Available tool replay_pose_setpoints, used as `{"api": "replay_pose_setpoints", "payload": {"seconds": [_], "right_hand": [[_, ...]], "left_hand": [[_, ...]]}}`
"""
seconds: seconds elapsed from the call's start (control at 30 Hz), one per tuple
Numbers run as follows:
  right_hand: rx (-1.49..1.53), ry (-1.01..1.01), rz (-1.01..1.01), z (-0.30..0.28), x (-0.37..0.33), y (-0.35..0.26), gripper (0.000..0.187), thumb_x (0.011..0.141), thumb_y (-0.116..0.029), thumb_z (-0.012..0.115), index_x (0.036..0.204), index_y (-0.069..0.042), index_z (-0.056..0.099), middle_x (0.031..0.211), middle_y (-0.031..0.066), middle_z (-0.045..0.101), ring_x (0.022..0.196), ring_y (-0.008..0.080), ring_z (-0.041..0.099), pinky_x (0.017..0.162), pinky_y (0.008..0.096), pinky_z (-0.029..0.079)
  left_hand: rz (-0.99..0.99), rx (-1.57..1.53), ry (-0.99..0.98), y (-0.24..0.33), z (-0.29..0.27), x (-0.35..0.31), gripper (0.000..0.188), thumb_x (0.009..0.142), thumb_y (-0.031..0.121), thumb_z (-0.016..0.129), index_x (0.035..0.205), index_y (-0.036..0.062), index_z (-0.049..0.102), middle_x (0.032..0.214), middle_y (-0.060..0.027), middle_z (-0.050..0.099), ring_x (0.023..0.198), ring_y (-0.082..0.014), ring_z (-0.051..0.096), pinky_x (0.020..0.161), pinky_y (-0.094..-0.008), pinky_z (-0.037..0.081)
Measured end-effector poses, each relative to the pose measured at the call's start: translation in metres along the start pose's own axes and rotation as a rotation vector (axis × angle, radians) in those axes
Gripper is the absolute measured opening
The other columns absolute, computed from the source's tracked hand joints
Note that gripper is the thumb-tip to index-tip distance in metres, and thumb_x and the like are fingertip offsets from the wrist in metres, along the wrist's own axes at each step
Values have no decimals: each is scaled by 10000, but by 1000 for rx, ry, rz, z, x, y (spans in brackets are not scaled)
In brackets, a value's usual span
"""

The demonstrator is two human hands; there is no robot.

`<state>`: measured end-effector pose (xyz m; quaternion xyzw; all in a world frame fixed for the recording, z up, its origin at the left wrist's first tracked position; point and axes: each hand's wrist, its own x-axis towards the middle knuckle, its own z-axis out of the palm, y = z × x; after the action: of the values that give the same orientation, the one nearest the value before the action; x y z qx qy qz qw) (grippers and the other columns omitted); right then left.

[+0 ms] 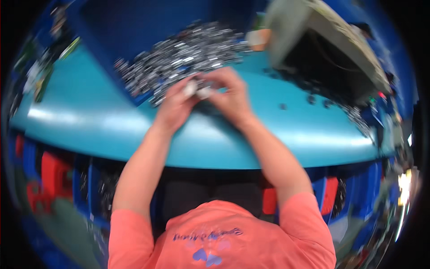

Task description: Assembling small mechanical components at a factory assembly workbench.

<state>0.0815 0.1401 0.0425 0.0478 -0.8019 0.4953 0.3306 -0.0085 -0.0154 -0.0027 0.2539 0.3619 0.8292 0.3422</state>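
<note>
My left hand (175,107) and my right hand (234,96) meet over the table, just in front of a big heap of small shiny metal parts (188,54). Both are closed, thumbs and fingertips pinched around a small metal part (201,84). Motion blur and the fingers hide its exact shape. White coverings (190,88) show on the thumb tips. The heap spills from a tilted blue bin (101,42) onto the turquoise tabletop (134,125).
At the right, a tipped beige bin (293,31) with a dark inside lies on the table, with dark small parts (311,99) scattered before it. An orange block (258,39) sits between the bins. Red stools (56,175) and blue crates (92,188) stand below the table edge.
</note>
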Motion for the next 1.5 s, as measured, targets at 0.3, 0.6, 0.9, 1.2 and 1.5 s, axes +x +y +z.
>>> {"api": "replay_pose_setpoints", "payload": {"seconds": [0.3, 0.6, 0.9, 1.2, 1.5], "right_hand": [[-95, 64, -175, -3, 0, 18, 342, 684, 9, 745, 1017, -65, 715, 897, 91, 631, 860, 292, 637, 742, 381, 537], [-115, 72, -182, 7, -10, 16, 359, 703, 36, 711, 1052, -47, 697, 907, 90, 626, 815, 274, 646, 725, 382, 547], [228, -21, 241, -2, -8, 31, 325, 836, -116, 745, 1145, -21, 704, 965, 105, 719, 850, 185, 704, 769, 329, 558], [196, -135, 328, -1, -13, 52, 275, 869, -258, 737, 962, 1, 740, 898, 136, 741, 847, 242, 714, 760, 381, 548], [205, -10, 295, 9, -13, 64, 213, 808, -225, 758, 872, -24, 737, 798, 125, 722, 756, 239, 700, 681, 380, 548]], "left_hand": [[-26, 158, 92, -12, -17, 10, 405, 1040, 229, 549, 1368, -8, 540, 1255, -73, 613, 1110, -171, 608, 955, -339, 513], [-13, 379, 115, -12, 3, 6, 345, 1059, 300, 560, 1322, 76, 551, 1165, -21, 610, 964, -103, 583, 766, -269, 498], [7, 487, 150, -8, 5, 4, 263, 1066, 277, 542, 1263, 104, 559, 904, 15, 578, 682, -47, 493, 538, -206, 386], [-20, 498, 147, -9, 7, 6, 233, 1081, 270, 507, 1243, 115, 572, 840, 15, 544, 641, -47, 468, 515, -203, 382], [-30, 615, 161, -13, 17, 3, 371, 1103, 308, 431, 1415, 113, 483, 975, -10, 594, 661, -54, 478, 539, -205, 394]]}}
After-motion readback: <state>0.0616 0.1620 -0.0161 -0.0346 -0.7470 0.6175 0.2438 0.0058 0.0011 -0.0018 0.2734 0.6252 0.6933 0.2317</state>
